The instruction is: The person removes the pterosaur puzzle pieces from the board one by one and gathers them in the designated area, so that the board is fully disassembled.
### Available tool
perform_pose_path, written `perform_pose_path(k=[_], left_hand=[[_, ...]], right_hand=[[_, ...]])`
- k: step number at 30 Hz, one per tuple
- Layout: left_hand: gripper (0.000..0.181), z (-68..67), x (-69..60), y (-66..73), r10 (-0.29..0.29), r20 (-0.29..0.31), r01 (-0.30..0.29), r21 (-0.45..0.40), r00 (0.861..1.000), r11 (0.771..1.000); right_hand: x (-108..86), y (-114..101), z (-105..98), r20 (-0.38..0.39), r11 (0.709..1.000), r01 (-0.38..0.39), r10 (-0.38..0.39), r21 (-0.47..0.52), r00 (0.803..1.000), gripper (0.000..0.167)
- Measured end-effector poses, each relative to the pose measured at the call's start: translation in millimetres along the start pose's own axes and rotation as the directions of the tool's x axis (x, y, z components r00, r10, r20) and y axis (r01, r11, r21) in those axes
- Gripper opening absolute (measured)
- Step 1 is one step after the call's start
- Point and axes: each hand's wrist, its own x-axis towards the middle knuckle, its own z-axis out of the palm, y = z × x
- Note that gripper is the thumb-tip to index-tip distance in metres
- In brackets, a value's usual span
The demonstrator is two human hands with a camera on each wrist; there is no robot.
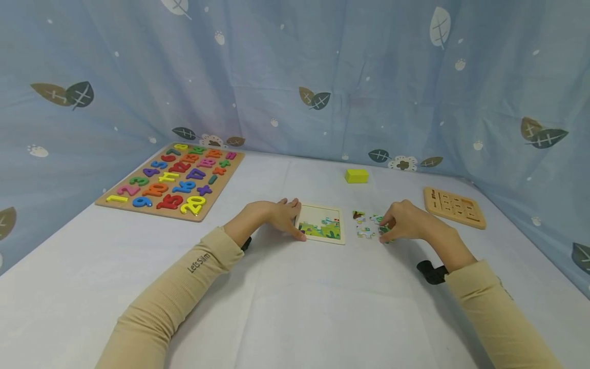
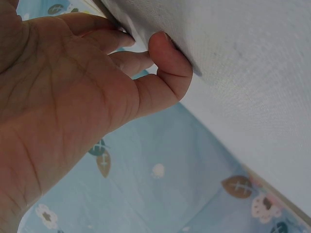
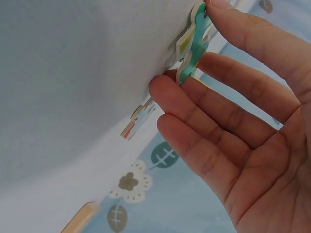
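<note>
"Blue leaf-print curtain [image 1: 272, 56]; white table [image 1: 313, 312] before it. Next size?"

"Number board [image 1: 215, 190], far left."

"Hands?"

"Left hand [image 1: 280, 216]: fingers spread, at the left edge of the puzzle tray [image 1: 318, 214]. Right hand [image 1: 405, 220]: thumb and fingertips nearly together, pinching."

"Smaller stock?"

"One yellow block [image 1: 357, 177], beyond tray; loose pieces [image 1: 366, 232], right of tray; one puzzle piece [image 3: 198, 46], in that pinch, just beside them."

Partly out of my sight
The right hand [image 1: 406, 220] covers some of the piece [image 3: 194, 48], the left hand [image 1: 282, 216] part of the tray [image 1: 320, 212]'s edge; I can't read the small board [image 1: 454, 207]'s top print.
</note>
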Motion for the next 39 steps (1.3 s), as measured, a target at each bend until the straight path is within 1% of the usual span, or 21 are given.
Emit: perform_pose_path(k=[8, 15, 19, 26, 31, 39], left_hand=[[0.101, 0.0, 1.3, -0.2, -0.001, 0.0, 0.001, 0.0, 1.0, 1.0], [0.101, -0.4, 2.4, -0.2, 0.002, 0.003, -0.002, 0.012, 1.0, 1.0], [0.101, -0.3, 2.2, -0.6, 0.001, 0.003, -0.001, 0.012, 1.0, 1.0], [0.102, -0.2, 2.8, -1.9, 0.005, 0.004, -0.005, 0.006, 1.0, 1.0], [0.102, 0.4, 3.2, -2.6, 0.001, 0.003, -0.001, 0.004, 1.0, 1.0], [0.102, -0.3, 2.6, 0.2, -0.002, -0.003, 0.002, 0.024, 1.0, 1.0]], right_hand=[[-0.5, 1, 0, 0.008, 1.0, -0.016, 0.016, 0.011, 1.0, 0.05], [-0.9, 2, -2, -0.018, 0.999, -0.032, 0.032, -0.005, 0.999, 0.046], [2.4, -2, -4, -0.024, 0.999, -0.039, 0.039, 0.003, 0.999, 0.044], [15.5, -22, -6, 0.003, 0.999, -0.036, 0.036, 0.026, 0.999, 0.044], [29.6, -39, -4, 0.006, 1.0, -0.018, 0.018, 0.023, 1.0, 0.041], [51.1, -63, 2, 0.023, 1.0, 0.028, -0.028, 0.004, 0.999, 0.043]])
